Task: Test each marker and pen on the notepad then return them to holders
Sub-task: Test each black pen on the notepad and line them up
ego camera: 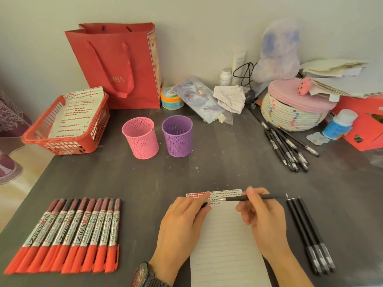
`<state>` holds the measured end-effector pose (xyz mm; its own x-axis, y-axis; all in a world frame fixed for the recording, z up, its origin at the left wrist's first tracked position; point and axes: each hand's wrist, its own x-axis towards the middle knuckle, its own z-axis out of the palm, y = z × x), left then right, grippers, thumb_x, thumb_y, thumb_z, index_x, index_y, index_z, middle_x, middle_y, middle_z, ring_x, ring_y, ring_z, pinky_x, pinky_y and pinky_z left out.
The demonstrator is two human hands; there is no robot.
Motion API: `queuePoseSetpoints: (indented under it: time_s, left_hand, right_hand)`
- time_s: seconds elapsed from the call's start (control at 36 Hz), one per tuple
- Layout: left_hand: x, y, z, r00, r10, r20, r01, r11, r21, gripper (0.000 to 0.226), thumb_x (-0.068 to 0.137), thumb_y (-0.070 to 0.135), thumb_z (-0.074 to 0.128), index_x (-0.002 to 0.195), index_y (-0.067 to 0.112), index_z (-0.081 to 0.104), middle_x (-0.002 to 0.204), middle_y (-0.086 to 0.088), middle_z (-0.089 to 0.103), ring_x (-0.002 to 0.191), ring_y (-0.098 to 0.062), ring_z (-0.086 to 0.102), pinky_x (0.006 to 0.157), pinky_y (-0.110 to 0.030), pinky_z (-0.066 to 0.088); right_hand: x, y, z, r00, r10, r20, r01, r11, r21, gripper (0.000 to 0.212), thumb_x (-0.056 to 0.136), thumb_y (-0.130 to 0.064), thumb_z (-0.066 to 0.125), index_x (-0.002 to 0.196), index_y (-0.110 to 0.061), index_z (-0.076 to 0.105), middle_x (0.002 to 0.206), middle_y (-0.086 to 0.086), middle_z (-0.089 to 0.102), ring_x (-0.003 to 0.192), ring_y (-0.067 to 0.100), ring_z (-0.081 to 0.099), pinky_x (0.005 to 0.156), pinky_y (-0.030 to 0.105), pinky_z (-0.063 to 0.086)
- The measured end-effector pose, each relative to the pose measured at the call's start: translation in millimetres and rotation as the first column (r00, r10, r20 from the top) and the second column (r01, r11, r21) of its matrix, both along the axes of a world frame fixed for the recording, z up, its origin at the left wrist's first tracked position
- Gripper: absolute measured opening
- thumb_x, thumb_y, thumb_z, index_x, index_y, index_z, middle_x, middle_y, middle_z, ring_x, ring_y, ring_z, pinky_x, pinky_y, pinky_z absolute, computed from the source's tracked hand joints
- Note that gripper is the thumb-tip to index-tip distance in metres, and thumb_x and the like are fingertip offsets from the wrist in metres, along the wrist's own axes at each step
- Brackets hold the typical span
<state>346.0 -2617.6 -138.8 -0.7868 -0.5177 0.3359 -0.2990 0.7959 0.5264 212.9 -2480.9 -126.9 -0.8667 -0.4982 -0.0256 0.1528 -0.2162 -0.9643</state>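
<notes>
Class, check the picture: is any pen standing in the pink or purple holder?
No, nothing sticks out of the pink holder or the purple holder; their insides show empty.

Markers left of notepad; three pens right of it; two holders behind; pen heap back right.

"HBN" on red bag (gold letters), "ZHEN" on markers
</notes>
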Motion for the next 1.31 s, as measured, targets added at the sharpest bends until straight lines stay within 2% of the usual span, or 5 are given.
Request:
queuePoseSetpoints:
  time_s: [0.19,0.44,0.72,1.08,1.31]
  left_hand:
    - [-0.5,-0.4,-2.6,1.0,-0.027,0.005,0.028,0.998,-0.063,0.042,0.101,0.029,0.05,0.143,0.024,0.053,0.109,0.011,0.065,0.093,-0.011,0.054,0.075,-0.031,0.054]
    - [0.0,-1.6,-6.9,0.999,-0.055,0.0,0.055,0.995,-0.081,0.047,0.104,0.024,0.047,0.15,0.024,0.041,0.112,0.007,0.061,0.093,-0.012,0.052,0.074,-0.033,0.053]
    - [-1.9,-2.0,-4.1,0.999,-0.017,0.042,0.014,0.998,0.068,0.028,0.101,0.041,0.044,0.129,0.041,0.048,0.118,0.025,0.059,0.102,0.01,0.043,0.087,-0.02,0.042]
    - [0.6,-1.4,-3.3,0.999,-0.013,-0.044,0.014,1.0,0.023,0.026,0.098,0.044,0.043,0.12,0.038,0.054,0.107,0.032,0.048,0.103,0.008,0.045,0.088,-0.015,0.035]
    - [1.6,-0.3,-1.0,0.999,-0.029,-0.043,0.029,1.0,0.004,0.023,0.098,0.043,0.044,0.119,0.039,0.053,0.111,0.023,0.06,0.106,0.004,0.049,0.091,-0.014,0.034]
  right_hand:
    - [0.7,1.2,-0.6,1.0,-0.004,-0.02,0.004,1.0,-0.002,0.022,0.098,-0.025,0.059,0.08,-0.014,0.068,0.064,0.017,0.066,0.046,0.018,0.048,0.045,0.022,0.039]
    - [0.4,-0.7,-2.2,0.999,0.018,-0.033,-0.018,1.0,-0.002,0.019,0.092,-0.029,0.06,0.08,-0.017,0.069,0.064,0.018,0.067,0.046,0.018,0.05,0.045,0.022,0.039]
    - [-0.1,-1.9,-0.1,0.999,0.016,-0.049,-0.016,1.0,0.001,0.02,0.091,-0.031,0.06,0.08,-0.016,0.068,0.064,0.018,0.067,0.046,0.018,0.049,0.045,0.023,0.039]
    - [1.1,-2.0,1.9,0.999,0.015,-0.036,-0.015,1.0,0.0,0.018,0.092,-0.026,0.057,0.079,-0.02,0.067,0.063,0.015,0.066,0.045,0.018,0.048,0.044,0.023,0.039]
    - [2.4,-2.2,1.4,0.994,0.04,-0.103,-0.034,0.998,0.06,0.019,0.096,-0.026,0.055,0.081,-0.022,0.067,0.065,0.013,0.068,0.046,0.016,0.049,0.046,0.021,0.04]
